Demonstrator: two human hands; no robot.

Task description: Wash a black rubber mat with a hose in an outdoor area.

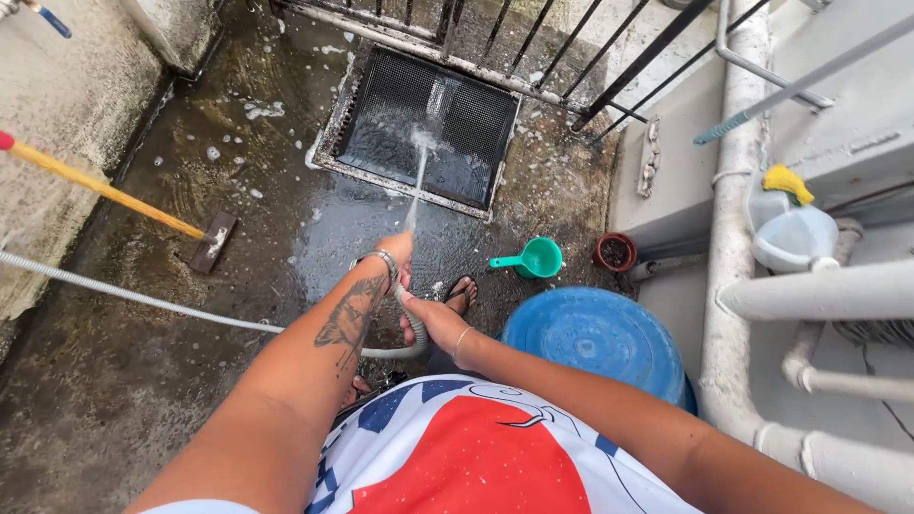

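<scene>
The hose (143,297) comes from the left over the wet floor (114,381), bends under the hands and ends in the fingers of the left hand (398,249). Water shoots from its end to the metal drain grate (381,105) ahead. The left arm is stretched forward, tattoo up, with the fingers closed around the hose end. The right hand (433,319) is just behind and lower, with its fingers closed on the hose bend. A green scoop (533,258) and a blue tub (595,338) stand at the right. A broom (114,193) lies at the left.
</scene>
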